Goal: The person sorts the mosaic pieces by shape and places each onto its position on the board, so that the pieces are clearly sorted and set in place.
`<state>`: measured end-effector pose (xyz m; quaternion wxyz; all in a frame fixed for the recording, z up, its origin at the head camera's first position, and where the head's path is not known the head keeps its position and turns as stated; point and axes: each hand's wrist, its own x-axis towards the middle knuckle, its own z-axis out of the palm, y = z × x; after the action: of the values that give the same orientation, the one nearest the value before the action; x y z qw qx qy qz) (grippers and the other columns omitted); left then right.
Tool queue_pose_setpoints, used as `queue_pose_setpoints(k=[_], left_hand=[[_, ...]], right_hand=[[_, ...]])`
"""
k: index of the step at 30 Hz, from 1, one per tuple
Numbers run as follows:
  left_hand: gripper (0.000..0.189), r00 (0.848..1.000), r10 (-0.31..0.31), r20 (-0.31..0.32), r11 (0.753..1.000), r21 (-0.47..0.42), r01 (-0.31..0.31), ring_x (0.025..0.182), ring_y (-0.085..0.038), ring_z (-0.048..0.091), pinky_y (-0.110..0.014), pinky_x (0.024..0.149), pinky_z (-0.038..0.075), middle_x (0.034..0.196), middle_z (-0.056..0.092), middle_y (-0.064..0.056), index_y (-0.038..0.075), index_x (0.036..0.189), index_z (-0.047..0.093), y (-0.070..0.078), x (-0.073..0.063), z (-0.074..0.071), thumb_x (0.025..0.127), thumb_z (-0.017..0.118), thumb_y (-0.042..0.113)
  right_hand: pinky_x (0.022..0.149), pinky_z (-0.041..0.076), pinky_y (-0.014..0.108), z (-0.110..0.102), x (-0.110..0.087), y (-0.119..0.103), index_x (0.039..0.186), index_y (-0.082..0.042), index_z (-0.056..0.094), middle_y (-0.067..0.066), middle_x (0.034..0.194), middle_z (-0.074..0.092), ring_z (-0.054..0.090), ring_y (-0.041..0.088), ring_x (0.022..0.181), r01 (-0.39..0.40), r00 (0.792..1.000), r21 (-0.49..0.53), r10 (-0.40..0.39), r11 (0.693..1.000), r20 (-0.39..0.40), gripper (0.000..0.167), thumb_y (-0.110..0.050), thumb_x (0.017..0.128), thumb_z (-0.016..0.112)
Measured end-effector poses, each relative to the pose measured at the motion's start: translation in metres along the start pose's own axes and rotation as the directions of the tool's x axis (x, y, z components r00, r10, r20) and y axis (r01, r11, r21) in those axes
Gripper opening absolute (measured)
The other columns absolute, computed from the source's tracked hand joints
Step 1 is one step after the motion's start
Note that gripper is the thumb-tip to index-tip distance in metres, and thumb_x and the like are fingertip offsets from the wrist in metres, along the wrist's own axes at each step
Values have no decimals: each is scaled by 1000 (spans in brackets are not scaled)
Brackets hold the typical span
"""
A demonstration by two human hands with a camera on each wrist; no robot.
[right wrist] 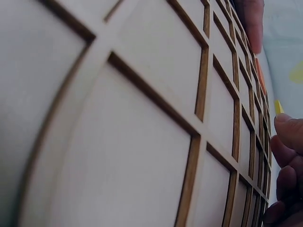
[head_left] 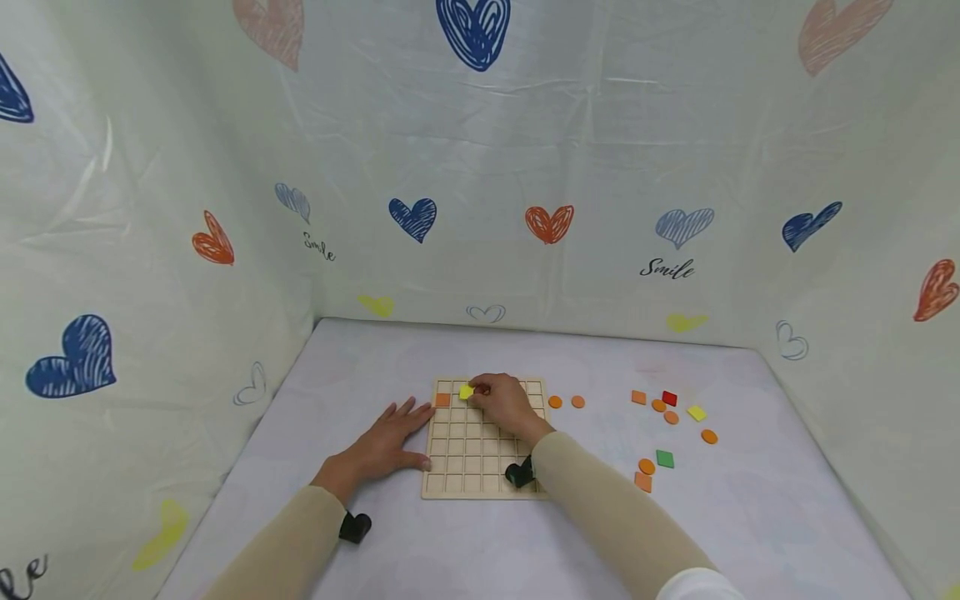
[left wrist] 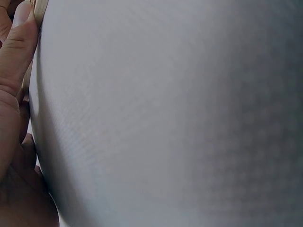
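Note:
A wooden grid board with square cells lies on the table. Between thumb and fingertips, my right hand pinches a yellow square tile over the board's far rows, near its far left corner. The tile also shows at the fingertips in the right wrist view, where it stands tilted. Left of it, an orange square tile lies in a cell by the left edge. My left hand rests with spread fingers along the board's left edge, fingertips and thumb touching it.
Two orange discs lie just right of the board. Farther right are scattered pieces: a red tile, a yellow tile, a green tile, orange squares and several orange discs. A heart-printed curtain surrounds the table.

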<state>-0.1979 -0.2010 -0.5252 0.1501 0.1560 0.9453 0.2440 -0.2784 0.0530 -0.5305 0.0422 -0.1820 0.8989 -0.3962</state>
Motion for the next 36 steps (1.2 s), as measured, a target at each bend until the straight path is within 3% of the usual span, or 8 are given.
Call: queue_pose_setpoints(k=[19, 36], left_hand=[[105, 1000, 6, 8, 1000, 12, -6, 165, -31, 13, -54, 135, 7, 173, 33, -3, 16, 166, 34, -2, 2, 0, 81, 84, 54], [105, 1000, -18, 4, 1000, 4, 18, 165, -31, 13, -56, 135, 9, 173, 33, -1, 18, 166, 35, -2, 2, 2, 81, 85, 53]], right_hand=[[89, 60, 38, 7, 1, -9, 121, -8, 79, 4, 107, 78, 69, 16, 95, 44, 997, -68, -40, 997, 60, 26, -19, 97, 77], [94, 60, 42, 5, -1, -13, 122, -8, 78, 6, 111, 77, 70, 20, 101, 19, 997, -37, -16, 999, 74, 26, -17, 98, 76]])
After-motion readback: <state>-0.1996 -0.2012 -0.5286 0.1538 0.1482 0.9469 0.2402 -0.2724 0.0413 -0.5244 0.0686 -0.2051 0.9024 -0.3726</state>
